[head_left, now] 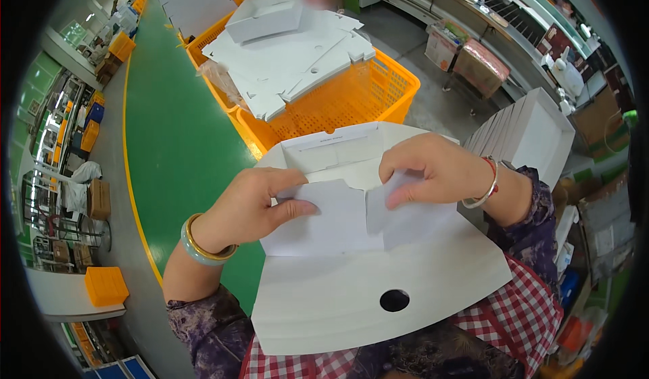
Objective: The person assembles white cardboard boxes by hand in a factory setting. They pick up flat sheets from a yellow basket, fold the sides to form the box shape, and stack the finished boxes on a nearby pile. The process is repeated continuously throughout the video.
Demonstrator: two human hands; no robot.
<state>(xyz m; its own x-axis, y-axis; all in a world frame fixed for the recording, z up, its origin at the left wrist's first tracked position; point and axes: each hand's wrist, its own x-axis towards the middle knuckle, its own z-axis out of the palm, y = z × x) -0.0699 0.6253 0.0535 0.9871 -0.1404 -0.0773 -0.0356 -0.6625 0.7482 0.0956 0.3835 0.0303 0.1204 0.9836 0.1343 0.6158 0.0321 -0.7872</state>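
Observation:
In front of my body is a partly folded white cardboard box (324,284). Its large near panel lies toward me and has a round hole through it. Two upright flaps meet near the middle of the box's near side. Between thumb and fingers, my left hand (247,206) pinches the top edge of the left flap (328,223). The right flap (412,223) is gripped the same way by my right hand (439,173). Behind the flaps, the box's inside and far wall show in part. Some fingertips are hidden behind the cardboard.
Past the box stands a yellow plastic crate (395,85) bearing a pile of flat white cardboard blanks (284,64). A folded white box (267,17) rests on them, near another person. Stacked white boxes (527,135) stand at right. A green walkway (172,142) runs along the left.

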